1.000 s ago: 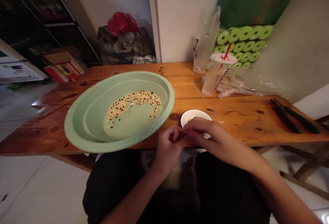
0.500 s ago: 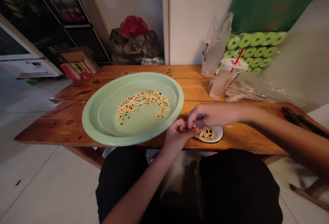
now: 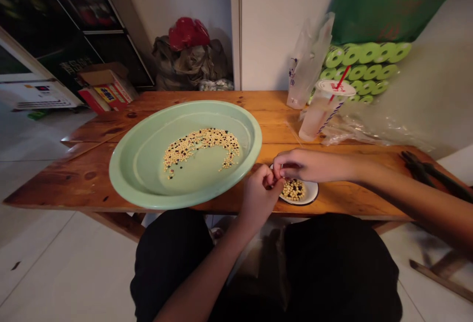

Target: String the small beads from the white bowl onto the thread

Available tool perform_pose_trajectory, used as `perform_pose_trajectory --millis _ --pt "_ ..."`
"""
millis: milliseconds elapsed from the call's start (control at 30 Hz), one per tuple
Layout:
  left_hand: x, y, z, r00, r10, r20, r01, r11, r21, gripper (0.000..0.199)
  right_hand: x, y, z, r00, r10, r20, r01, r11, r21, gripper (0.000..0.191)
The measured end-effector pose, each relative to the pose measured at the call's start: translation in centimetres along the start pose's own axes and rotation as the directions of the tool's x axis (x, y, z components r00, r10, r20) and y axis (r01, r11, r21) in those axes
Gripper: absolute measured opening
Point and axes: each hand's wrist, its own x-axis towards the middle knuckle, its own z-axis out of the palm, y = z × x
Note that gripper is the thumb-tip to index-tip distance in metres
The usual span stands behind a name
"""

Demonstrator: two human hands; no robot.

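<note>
My left hand (image 3: 260, 194) and my right hand (image 3: 308, 165) meet at the fingertips over the left side of a small white dish (image 3: 313, 193) with a dark rim. Both are closed in a pinch; whatever lies between the fingers is too small to make out. Small round yellow and black beans or beads (image 3: 294, 191) are heaped in the dish, partly hidden by my fingers. Left of my hands stands a wide pale green basin (image 3: 142, 166). A curved band of similar yellow and black pieces (image 3: 218, 138) is spread across its bottom, with a few strays lying apart.
A lidded cup with a red straw (image 3: 314, 117) stands on the wooden table (image 3: 273, 137), beside clear plastic wrapping (image 3: 354, 129). Behind it are a plastic bag (image 3: 301, 73) and stacked green rolls (image 3: 356, 73). A dark tool (image 3: 424, 171) lies at right, and a box (image 3: 111, 90) is at back left.
My left hand has shifted slightly right and up, with its fingers still against the right hand's. More of the dish's upper left edge shows. The whole view has shifted a little.
</note>
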Motion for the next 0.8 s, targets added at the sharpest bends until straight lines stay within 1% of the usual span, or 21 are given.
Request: perform_pose_trajectory --millis 100,233,367,467,533,600,633,667,700,733,767,800 --pt "-0.1 -0.3 0.0 1.000 0.028 0.008 -0.028 0.999 0.039 0.032 -0.8 0.2 0.2 0.988 -0.035 -0.152 0.035 0.999 0.002 0.014" --pt "-0.3 -0.6 -0.1 0.999 0.032 0.007 -0.032 0.999 0.040 0.034 -1.7 -0.1 -0.5 0.936 -0.041 -0.349 0.054 0.998 0.025 0.012" --pt "-0.4 -0.3 -0.1 1.000 0.005 -0.003 -0.005 1.000 -0.011 0.035 -2.4 -0.3 -1.3 0.876 -0.019 -0.481 0.064 0.995 0.076 0.009" --pt "-0.8 0.5 -0.1 0.999 -0.041 -0.012 0.040 0.995 -0.087 0.037 -2.9 -0.5 -1.1 0.832 0.017 -0.554 0.072 0.988 0.140 0.008" --pt "-1.3 1.2 -0.2 0.997 -0.079 -0.013 0.076 0.986 -0.148 0.040 -3.4 -1.1 0.0 0.793 0.063 -0.606 0.074 0.977 0.199 0.009" --pt "-2.1 2.2 -0.5 0.994 -0.112 -0.010 0.107 0.973 -0.202 0.041 -4.2 -2.2 1.8 0.756 0.123 -0.643 0.078 0.958 0.275 0.013" --pt "-2.5 2.6 -0.8 0.992 -0.127 -0.007 0.122 0.966 -0.228 0.042 -4.6 -3.0 2.9 0.741 0.166 -0.651 0.079 0.941 0.330 0.016" --pt "-3.1 3.1 -1.0 0.989 -0.147 -0.001 0.142 0.955 -0.261 0.042 -5.1 -3.7 4.2 0.719 0.257 -0.645 0.071 0.897 0.437 0.016" --pt "-3.6 3.6 -1.3 0.985 -0.173 0.013 0.168 0.938 -0.303 0.043 -5.5 -4.5 5.5 0.696 0.335 -0.635 0.043 0.863 0.503 0.017" --pt "-4.2 4.0 -1.6 0.979 -0.202 0.035 0.201 0.915 -0.350 0.043 -5.8 -5.3 6.7 0.673 0.385 -0.631 0.032 0.837 0.546 0.015" --pt "-4.7 4.5 -2.0 0.971 -0.229 0.069 0.237 0.887 -0.397 0.043 -6.1 -6.0 7.9 0.658 0.413 -0.630 0.027 0.823 0.568 0.014" --pt "-5.2 4.8 -2.3 0.962 -0.250 0.106 0.271 0.857 -0.439 0.044 -6.3 -6.6 9.1 0.623 0.436 -0.649 0.027 0.818 0.575 0.012"
